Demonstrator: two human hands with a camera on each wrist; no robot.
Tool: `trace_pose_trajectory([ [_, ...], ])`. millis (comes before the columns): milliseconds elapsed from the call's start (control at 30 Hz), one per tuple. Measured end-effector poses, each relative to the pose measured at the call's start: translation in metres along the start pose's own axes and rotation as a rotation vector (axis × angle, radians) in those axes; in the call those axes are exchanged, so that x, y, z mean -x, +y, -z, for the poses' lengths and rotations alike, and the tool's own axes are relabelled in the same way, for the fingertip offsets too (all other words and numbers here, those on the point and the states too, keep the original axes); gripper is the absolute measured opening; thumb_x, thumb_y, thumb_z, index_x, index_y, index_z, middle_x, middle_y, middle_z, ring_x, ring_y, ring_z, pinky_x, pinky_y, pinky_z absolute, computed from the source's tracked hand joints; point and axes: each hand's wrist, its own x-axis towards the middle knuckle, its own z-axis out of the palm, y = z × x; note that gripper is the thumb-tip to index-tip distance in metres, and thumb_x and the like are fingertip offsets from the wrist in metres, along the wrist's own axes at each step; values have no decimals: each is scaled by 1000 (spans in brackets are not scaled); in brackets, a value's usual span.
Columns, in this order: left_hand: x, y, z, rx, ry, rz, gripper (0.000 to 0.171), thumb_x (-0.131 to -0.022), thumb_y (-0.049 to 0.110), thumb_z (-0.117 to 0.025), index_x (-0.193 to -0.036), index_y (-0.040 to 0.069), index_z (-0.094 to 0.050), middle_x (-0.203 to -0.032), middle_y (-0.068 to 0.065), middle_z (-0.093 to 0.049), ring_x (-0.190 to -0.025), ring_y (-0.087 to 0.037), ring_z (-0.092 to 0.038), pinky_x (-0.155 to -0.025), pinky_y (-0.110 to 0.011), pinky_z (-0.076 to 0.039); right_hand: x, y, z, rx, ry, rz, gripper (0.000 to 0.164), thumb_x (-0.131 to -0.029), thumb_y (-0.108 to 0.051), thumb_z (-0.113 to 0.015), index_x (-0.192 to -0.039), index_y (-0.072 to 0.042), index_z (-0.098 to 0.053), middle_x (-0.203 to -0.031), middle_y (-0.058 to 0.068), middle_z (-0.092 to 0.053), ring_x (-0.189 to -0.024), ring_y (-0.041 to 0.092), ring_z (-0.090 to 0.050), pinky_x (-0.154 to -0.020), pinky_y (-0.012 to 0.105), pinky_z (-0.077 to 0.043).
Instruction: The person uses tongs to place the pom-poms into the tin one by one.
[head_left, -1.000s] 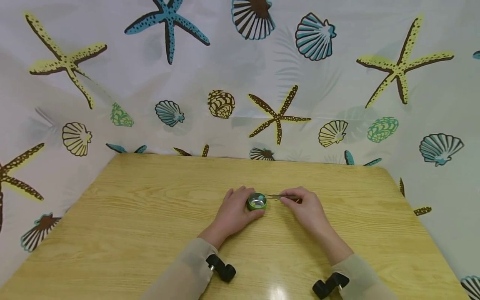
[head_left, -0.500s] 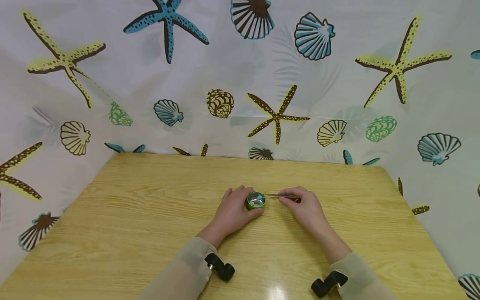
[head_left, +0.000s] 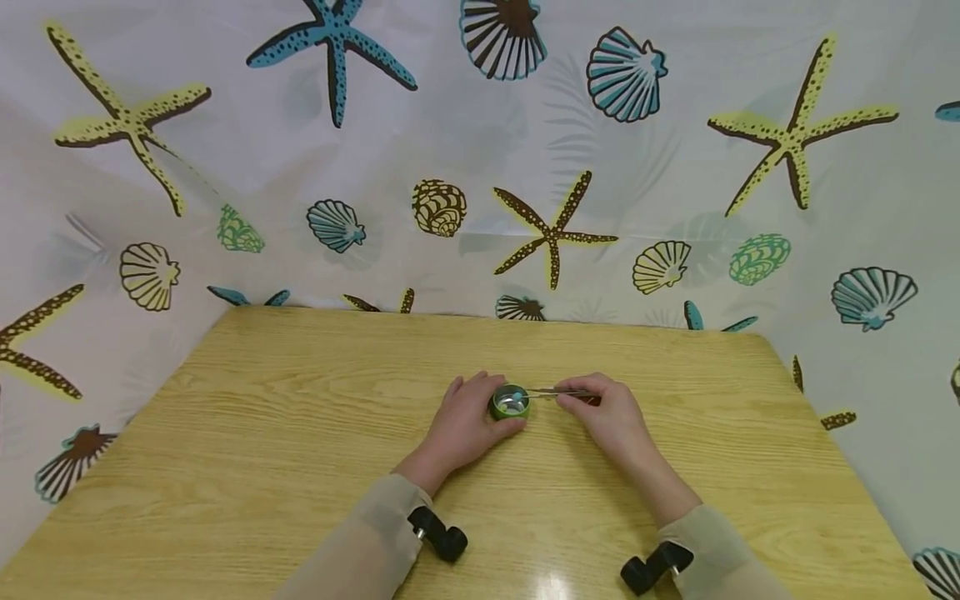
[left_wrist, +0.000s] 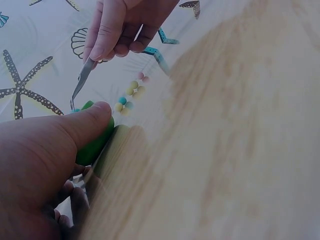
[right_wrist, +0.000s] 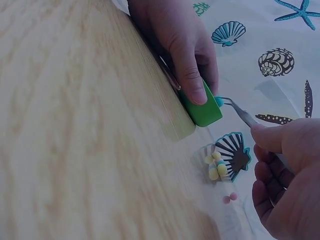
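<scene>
My left hand (head_left: 468, 421) holds a small round green tin (head_left: 512, 417) with a shiny inside, thumb at the near side and fingers round the far side. The tin stands upright on the table. My right hand (head_left: 611, 417) pinches metal tweezers (right_wrist: 242, 113) with bent tips, held from the right. At the tips is a small blue ball (right_wrist: 219, 101), at the tin's opening. Something small and yellowish shows inside the tin in the head view. Several small yellow balls (right_wrist: 217, 170), with a blue one, lie on the table beside the tin; a pink ball (right_wrist: 226, 199) lies nearby.
The wooden table (head_left: 300, 392) stretches out on all sides of the hands. A cloth (head_left: 420, 108) printed with starfish and shells hangs behind it and at both sides. A black wrist mount (head_left: 438, 535) sits on the left sleeve, another mount (head_left: 656, 568) on the right.
</scene>
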Motion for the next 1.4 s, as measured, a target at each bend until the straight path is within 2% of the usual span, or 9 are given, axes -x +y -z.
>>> trace_pose_trajectory([
  [267, 0, -3, -1, -5, -7, 7, 71, -88, 53, -75, -142, 10, -56, -144, -8, -56, -144, -29, -38, -122, -50, -14, 0, 3, -1, 30, -8, -13, 14, -94, -24, -75, -107, -22, -78, -106, -5, -69, -91, 17, -62, -78, 34, -52],
  [700, 1, -2, -1, 5, -3, 1, 70, -88, 51, -75, -141, 9, -57, -144, -8, -56, -144, -31, -38, -122, -51, -13, 0, 5, 4, 13, -9, -32, 15, -94, -23, -75, -108, -21, -78, -106, -2, -69, -91, 18, -63, -75, 35, -53],
  [1400, 0, -2, -1, -5, -9, 6, 70, -88, 52, -75, -141, 10, -57, -145, -7, -55, -143, -30, -39, -122, -51, -15, 1, 8, 17, 49, 16, -40, 18, -95, -26, -73, -112, -20, -77, -112, -1, -70, -98, 19, -63, -84, 37, -53],
])
